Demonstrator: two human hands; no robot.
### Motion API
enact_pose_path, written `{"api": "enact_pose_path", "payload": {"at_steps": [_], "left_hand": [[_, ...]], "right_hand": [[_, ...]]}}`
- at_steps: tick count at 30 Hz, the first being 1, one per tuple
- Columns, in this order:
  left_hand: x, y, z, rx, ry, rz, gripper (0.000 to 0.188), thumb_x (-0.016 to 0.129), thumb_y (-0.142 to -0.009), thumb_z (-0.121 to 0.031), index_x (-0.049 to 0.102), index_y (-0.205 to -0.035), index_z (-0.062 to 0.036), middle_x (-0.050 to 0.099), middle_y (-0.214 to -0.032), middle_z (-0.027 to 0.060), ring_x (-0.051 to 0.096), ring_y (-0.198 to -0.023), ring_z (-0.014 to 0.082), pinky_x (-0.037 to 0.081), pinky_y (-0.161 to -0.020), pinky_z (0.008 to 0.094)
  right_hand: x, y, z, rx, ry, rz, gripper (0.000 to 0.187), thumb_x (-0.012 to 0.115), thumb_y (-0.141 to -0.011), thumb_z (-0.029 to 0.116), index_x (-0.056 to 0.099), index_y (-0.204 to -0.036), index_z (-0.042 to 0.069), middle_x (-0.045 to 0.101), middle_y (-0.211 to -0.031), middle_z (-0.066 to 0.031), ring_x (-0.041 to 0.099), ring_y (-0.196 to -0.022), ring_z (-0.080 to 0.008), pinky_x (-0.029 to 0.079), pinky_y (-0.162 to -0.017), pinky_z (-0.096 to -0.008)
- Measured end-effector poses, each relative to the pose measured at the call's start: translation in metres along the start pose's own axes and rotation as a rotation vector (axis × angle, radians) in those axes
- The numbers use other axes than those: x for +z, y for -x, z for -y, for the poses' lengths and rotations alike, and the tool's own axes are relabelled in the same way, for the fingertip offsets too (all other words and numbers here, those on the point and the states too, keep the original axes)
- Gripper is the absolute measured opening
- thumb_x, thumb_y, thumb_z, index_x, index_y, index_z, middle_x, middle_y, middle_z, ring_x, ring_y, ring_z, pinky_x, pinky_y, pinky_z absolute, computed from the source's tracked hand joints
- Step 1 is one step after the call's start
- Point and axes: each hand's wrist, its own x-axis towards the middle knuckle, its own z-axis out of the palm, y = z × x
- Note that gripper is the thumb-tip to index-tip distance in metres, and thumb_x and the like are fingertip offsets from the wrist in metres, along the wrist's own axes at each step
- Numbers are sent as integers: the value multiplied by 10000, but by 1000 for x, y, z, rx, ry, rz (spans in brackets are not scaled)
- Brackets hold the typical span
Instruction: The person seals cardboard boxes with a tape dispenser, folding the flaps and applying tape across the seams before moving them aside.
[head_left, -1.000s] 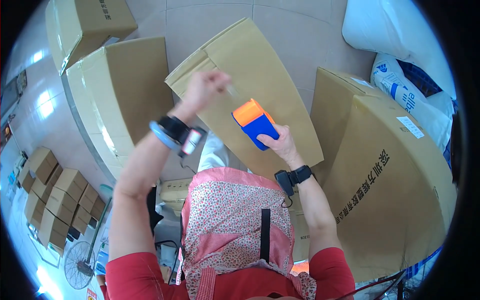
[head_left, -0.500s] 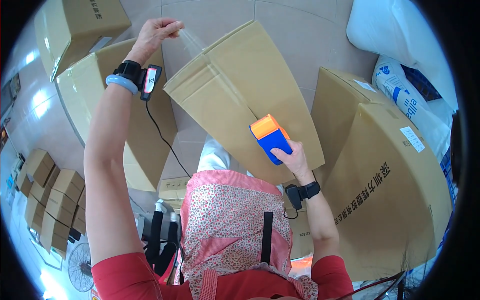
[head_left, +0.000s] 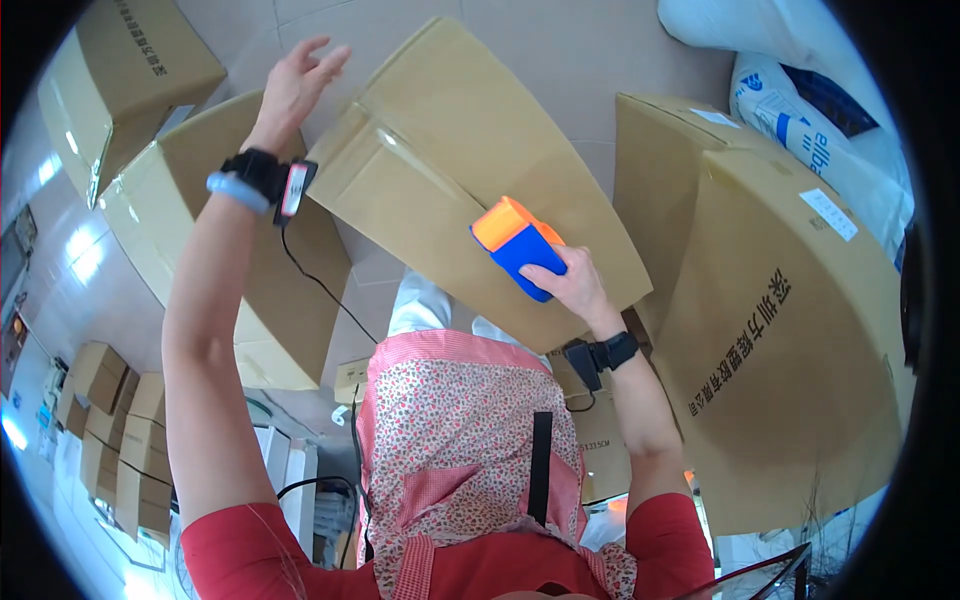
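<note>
A brown cardboard box [head_left: 465,110] is tilted in front of me, its closed flaps meeting along a seam. Clear packing tape [head_left: 400,150] lies over part of that seam near the box's far left edge. My right hand [head_left: 575,283] grips a blue and orange tape dispenser [head_left: 518,248] just over the box, at the near end of the seam. Beyond the box's left corner, my left hand [head_left: 297,90] is raised with its fingers apart and nothing in them.
Large cartons stand close by: one on the right [head_left: 790,330], one on the left [head_left: 270,250], and another at the far left [head_left: 150,80]. White plastic sacks [head_left: 790,110] lie at the far right. Smaller boxes [head_left: 125,430] are stacked at the left, and a black cable [head_left: 320,285] hangs from my left wrist.
My left hand has let go of the tape end it was pinching past the box edge, and its fingers have spread. The dispenser stays in my right hand, slightly farther left in view.
</note>
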Motion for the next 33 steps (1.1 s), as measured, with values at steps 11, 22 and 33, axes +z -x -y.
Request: {"api": "enact_pose_path", "payload": {"at_steps": [11,22,33], "left_hand": [[52,61,-3,-3,66,-286,492,579,-885,-436,597,-1184,-46,664,-1074,118,617,-989,181,440,-908,291],[38,42,20,-225,173,-133,585,481,-916,-525,598,-1197,-26,618,-1150,67,546,-1071,176,379,-952,263],[17,29,39,-153,-32,-80,601,448,-931,-511,530,-1256,-12,552,-1194,62,486,-1119,146,344,-981,268]], "right_hand": [[-52,142,-122,-30,172,-33,351,720,-741,297,653,-871,-22,664,-722,-142,653,-640,-217,499,-612,-304],[-76,311,-271,342,-36,-65,300,734,-717,235,642,-802,-39,647,-661,-119,618,-593,-144,488,-587,-293],[-75,327,-313,405,31,-101,298,729,-724,244,652,-811,-31,658,-686,-124,634,-607,-168,497,-601,-307]]}}
